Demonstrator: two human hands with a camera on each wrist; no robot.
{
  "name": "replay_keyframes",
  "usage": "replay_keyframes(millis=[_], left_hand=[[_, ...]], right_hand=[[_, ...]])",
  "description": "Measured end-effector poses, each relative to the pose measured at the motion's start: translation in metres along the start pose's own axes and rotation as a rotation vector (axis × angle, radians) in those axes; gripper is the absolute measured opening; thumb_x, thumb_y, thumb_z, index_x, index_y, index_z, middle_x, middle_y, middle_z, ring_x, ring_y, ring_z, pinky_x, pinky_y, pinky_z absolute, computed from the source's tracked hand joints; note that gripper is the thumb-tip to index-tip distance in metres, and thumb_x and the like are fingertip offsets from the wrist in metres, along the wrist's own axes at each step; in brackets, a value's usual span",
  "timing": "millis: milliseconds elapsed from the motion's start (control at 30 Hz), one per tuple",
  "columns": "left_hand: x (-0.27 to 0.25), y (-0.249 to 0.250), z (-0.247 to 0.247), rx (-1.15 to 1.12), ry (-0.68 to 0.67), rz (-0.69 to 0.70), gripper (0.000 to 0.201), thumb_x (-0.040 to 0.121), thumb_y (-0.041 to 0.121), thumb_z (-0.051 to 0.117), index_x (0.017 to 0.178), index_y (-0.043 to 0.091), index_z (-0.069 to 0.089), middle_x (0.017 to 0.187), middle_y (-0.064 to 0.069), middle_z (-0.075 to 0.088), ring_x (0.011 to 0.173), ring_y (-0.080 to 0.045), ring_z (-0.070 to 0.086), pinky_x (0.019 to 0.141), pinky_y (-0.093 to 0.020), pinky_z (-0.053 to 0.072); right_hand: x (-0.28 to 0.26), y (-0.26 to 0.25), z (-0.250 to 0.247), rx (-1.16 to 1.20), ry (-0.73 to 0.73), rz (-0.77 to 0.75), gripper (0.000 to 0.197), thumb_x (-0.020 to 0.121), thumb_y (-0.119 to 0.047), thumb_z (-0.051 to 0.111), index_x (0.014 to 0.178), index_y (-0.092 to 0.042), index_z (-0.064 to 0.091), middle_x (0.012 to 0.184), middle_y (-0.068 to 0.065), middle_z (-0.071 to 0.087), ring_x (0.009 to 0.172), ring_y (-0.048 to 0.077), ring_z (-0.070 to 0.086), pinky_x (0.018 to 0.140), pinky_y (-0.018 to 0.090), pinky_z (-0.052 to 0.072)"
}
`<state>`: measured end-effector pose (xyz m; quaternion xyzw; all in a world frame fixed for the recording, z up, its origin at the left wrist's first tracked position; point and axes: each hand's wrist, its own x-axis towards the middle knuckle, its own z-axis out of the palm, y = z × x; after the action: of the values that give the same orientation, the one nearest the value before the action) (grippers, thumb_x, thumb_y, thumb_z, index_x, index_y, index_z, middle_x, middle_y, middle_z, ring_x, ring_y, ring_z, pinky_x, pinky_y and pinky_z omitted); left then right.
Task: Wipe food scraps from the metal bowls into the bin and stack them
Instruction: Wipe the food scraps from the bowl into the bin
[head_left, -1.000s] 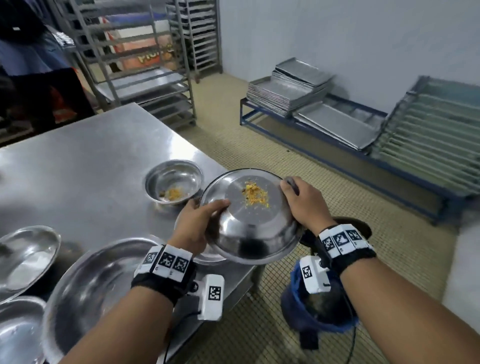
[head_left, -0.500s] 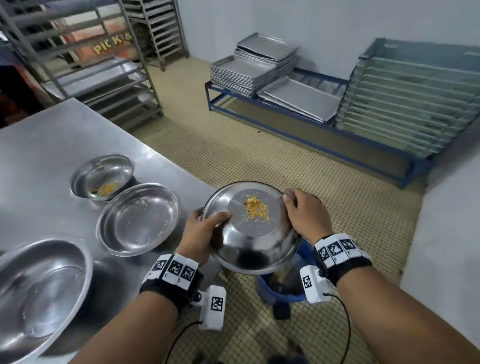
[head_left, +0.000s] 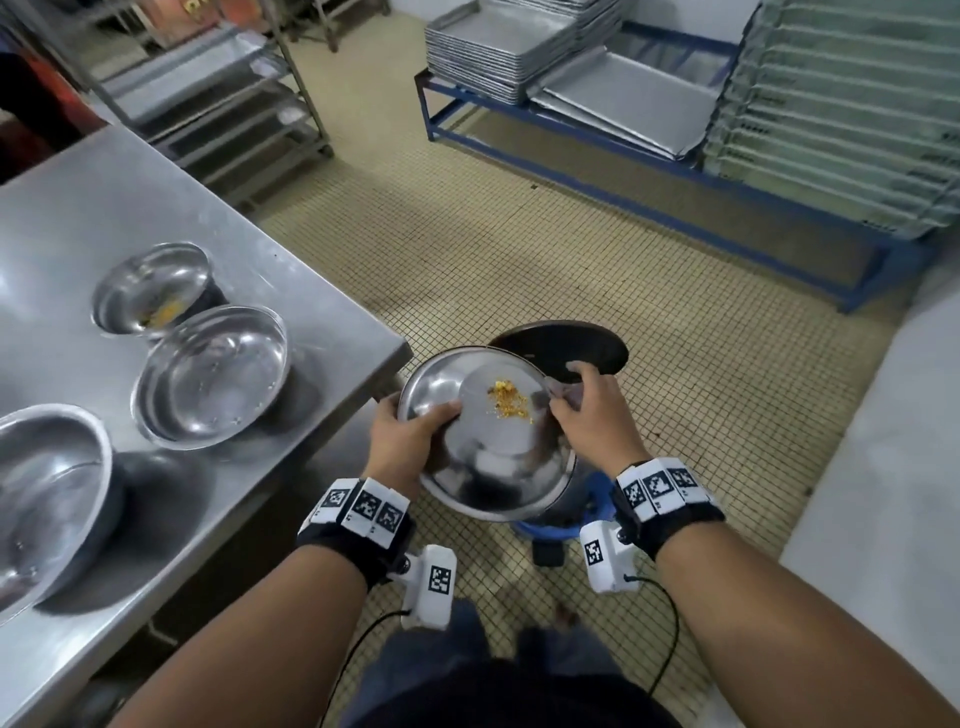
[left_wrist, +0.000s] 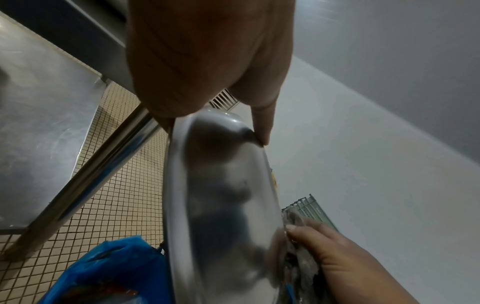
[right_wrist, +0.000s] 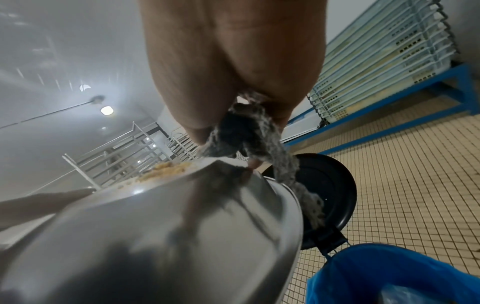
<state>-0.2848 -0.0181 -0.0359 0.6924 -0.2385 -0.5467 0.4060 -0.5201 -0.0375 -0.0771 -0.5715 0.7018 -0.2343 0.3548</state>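
The metal bowl (head_left: 488, 436) hangs past the surface's corner, directly over the bin (head_left: 550, 525), whose blue liner (right_wrist: 389, 275) gapes beneath and whose dark lid (head_left: 561, 348) stands open behind. A yellow patch of food scraps (head_left: 508, 399) sits on the bowl's flat bottom. The bowl is tipped, mouth facing up and toward the person, near rim lower, likely so the scraps can be swept down into the liner. The left hand (head_left: 402, 434) clamps the left rim, thumb inside and fingers (left_wrist: 262, 123) behind the wall, steadying it. The right hand (head_left: 592, 415) has its fingers bunched tight round a grey cloth (right_wrist: 244, 131) at the bowl's right rim, just beside the scraps. On the surface (head_left: 78, 218) sit three more bowls: one soiled (head_left: 150, 293), two wiped-looking (head_left: 210, 376).
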Motion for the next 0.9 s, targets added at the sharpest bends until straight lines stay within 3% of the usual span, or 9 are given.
replay_keyframes(millis=[133, 333, 467, 533, 567, 700, 767, 900], left_hand=[[0.006, 0.0, 0.01, 0.039, 0.016, 0.013, 0.072, 0.08, 0.018, 0.09, 0.139, 0.014, 0.049, 0.12, -0.012, 0.069, 0.1, -0.031, 0.074, 0.083, -0.047, 0.064], [0.018, -0.005, 0.02, 0.112, 0.03, -0.025, 0.068, 0.081, 0.02, 0.089, 0.134, 0.021, 0.047, 0.12, -0.009, 0.066, 0.102, -0.031, 0.071, 0.088, -0.051, 0.063], [0.022, -0.01, 0.031, 0.179, 0.04, -0.021, 0.068, 0.083, 0.021, 0.087, 0.136, 0.023, 0.045, 0.119, -0.006, 0.064, 0.102, -0.028, 0.07, 0.084, -0.045, 0.062], [0.025, -0.011, 0.035, 0.193, 0.042, -0.03, 0.063, 0.084, 0.02, 0.086, 0.131, 0.025, 0.044, 0.118, -0.005, 0.064, 0.102, -0.028, 0.07, 0.086, -0.046, 0.062], [0.026, -0.011, 0.037, 0.202, 0.046, -0.034, 0.062, 0.084, 0.02, 0.086, 0.129, 0.026, 0.044, 0.117, -0.005, 0.064, 0.101, -0.028, 0.07, 0.088, -0.047, 0.062], [0.032, -0.011, 0.04, 0.246, 0.061, -0.026, 0.06, 0.084, 0.02, 0.086, 0.128, 0.023, 0.045, 0.116, -0.006, 0.064, 0.098, -0.028, 0.071, 0.082, -0.044, 0.063], [0.034, -0.01, 0.042, 0.257, 0.074, -0.025, 0.06, 0.084, 0.021, 0.086, 0.128, 0.024, 0.045, 0.119, -0.008, 0.065, 0.1, -0.03, 0.071, 0.084, -0.047, 0.063], [0.037, -0.007, 0.05, 0.303, 0.088, 0.002, 0.066, 0.085, 0.022, 0.087, 0.136, 0.02, 0.046, 0.123, -0.008, 0.066, 0.104, -0.031, 0.071, 0.09, -0.052, 0.063]], right_hand=[[0.004, 0.011, -0.002, 0.163, 0.14, 0.023, 0.034, 0.094, -0.035, 0.069, 0.121, -0.023, 0.052, 0.104, -0.001, 0.072, 0.088, 0.016, 0.07, 0.077, 0.042, 0.06], [0.007, 0.028, 0.006, 0.149, 0.221, 0.089, 0.021, 0.096, -0.042, 0.063, 0.107, -0.025, 0.057, 0.092, -0.003, 0.073, 0.084, 0.019, 0.069, 0.072, 0.04, 0.058], [0.005, 0.027, 0.013, 0.159, 0.242, 0.084, 0.019, 0.098, -0.042, 0.062, 0.104, -0.025, 0.055, 0.082, -0.01, 0.069, 0.071, 0.009, 0.065, 0.058, 0.027, 0.05], [0.004, 0.022, 0.016, 0.224, 0.257, 0.083, 0.018, 0.099, -0.036, 0.062, 0.104, -0.023, 0.051, 0.077, -0.014, 0.064, 0.061, -0.002, 0.061, 0.049, 0.01, 0.04], [0.005, 0.021, 0.018, 0.251, 0.27, 0.083, 0.019, 0.1, -0.034, 0.063, 0.105, -0.022, 0.049, 0.077, -0.015, 0.063, 0.061, -0.004, 0.059, 0.048, 0.008, 0.039], [0.004, 0.02, 0.027, 0.303, 0.282, 0.038, 0.018, 0.1, -0.034, 0.062, 0.103, -0.024, 0.047, 0.085, -0.011, 0.065, 0.07, 0.001, 0.065, 0.053, 0.009, 0.04], [0.002, 0.022, 0.033, 0.313, 0.256, 0.006, 0.015, 0.1, -0.035, 0.062, 0.105, -0.026, 0.05, 0.088, -0.012, 0.065, 0.073, 0.0, 0.066, 0.056, 0.011, 0.044], [-0.004, 0.023, 0.045, 0.292, 0.255, -0.116, 0.02, 0.099, -0.032, 0.064, 0.115, -0.02, 0.061, 0.104, -0.008, 0.068, 0.093, 0.005, 0.062, 0.079, 0.018, 0.048]])
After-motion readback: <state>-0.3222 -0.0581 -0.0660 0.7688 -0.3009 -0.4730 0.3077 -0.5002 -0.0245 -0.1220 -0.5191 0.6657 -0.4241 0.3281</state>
